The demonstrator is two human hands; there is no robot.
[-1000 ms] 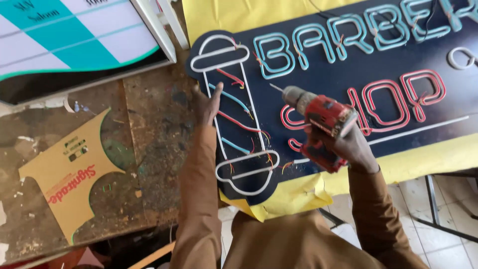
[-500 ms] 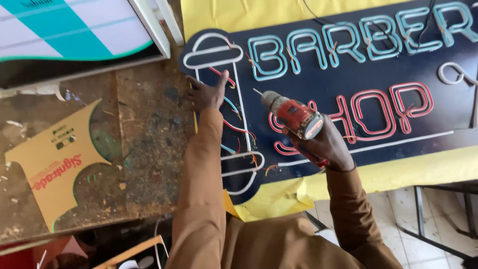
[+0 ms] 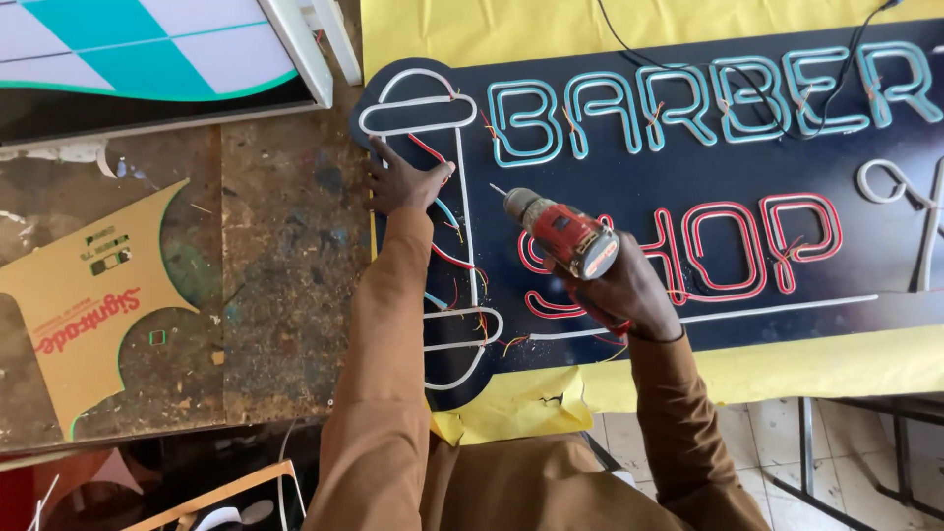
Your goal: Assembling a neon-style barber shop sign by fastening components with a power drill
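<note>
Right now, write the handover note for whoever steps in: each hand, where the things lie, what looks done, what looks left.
Left hand: flat on the dark sign board with tube lettering, at its left edge, fingers on the white barber-pole outline.
Right hand: grips the red cordless drill, bit aimed at the board just right of the pole.
Board lies on a yellow sheet over the worn wooden table.
Done: teal and red letter tubes sit in place.
Left: loose thin wires stick out around the pole; whether the bit touches the board cannot be told.
</note>
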